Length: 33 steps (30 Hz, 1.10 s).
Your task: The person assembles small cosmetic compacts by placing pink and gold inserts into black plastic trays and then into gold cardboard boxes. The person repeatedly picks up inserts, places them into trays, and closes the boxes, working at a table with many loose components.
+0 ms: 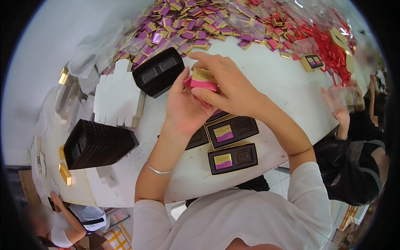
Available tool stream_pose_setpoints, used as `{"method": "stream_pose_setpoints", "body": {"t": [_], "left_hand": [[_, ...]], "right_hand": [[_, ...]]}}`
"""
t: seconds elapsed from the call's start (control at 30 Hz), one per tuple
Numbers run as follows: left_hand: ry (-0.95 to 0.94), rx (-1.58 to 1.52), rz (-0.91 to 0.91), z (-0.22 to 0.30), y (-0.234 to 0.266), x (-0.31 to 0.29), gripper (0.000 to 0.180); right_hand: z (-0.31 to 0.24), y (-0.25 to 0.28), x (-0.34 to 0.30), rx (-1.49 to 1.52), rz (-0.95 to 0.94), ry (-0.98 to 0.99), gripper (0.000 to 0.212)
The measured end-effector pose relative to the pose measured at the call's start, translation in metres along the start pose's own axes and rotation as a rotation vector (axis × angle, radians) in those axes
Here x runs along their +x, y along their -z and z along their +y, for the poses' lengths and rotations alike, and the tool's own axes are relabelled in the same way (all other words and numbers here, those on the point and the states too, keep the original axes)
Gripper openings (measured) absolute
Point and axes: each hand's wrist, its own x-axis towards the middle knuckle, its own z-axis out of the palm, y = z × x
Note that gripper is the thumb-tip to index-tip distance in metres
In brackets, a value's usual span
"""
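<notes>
My left hand (pixel 180 106) is palm up above the table, its fingers partly curled around a few small pink-and-gold wrapped squares (pixel 204 79). Over it, my right hand (pixel 237 83) closes its thumb and fingers on the same squares, hiding part of them. Just below my hands stand small boxes with black two-hollow trays. In the nearest box (pixel 232 158) a purple-and-gold square fills the left hollow, and the right hollow is bare. Another box (pixel 233 131) behind it is filled the same way. Further boxes are partly covered by my left wrist.
A large heap of purple-and-gold squares (pixel 187 25) covers the far table, with pink ones and red ribbons (pixel 329 50) at right. Stacked black trays (pixel 98 146), (pixel 160 71) and white flat cartons (pixel 116 98) stand at left. Another person's hand (pixel 339 106) is at the right edge.
</notes>
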Motion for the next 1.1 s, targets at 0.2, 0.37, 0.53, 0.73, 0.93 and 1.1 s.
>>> {"method": "stream_pose_setpoints", "body": {"t": [0.2,0.37,0.53,0.73,0.93,1.1], "left_hand": [[-0.049,0.521,0.264,0.005,-0.015,-0.010,0.035],[-0.022,0.930,0.166,0.019,-0.022,-0.014,0.030],[-0.137,1.125,0.257,0.024,-0.029,-0.018,0.023],[-0.212,2.036,0.500,0.049,-0.002,-0.027,0.026],[-0.051,2.312,0.611,0.048,0.003,-0.027,0.027],[-0.013,2.285,0.618,0.046,0.002,-0.026,0.027]], "right_hand": [[0.012,0.006,-0.005,-0.037,0.135,0.163,0.044],[0.012,0.013,0.000,-0.032,-0.017,0.226,0.042],[0.020,0.011,0.001,0.090,-0.059,0.206,0.042],[0.058,-0.005,-0.003,0.064,-0.258,-0.115,0.036],[0.079,-0.022,-0.007,0.195,-0.356,-0.089,0.015],[0.082,-0.033,-0.002,0.282,-0.392,-0.250,0.008]]}}
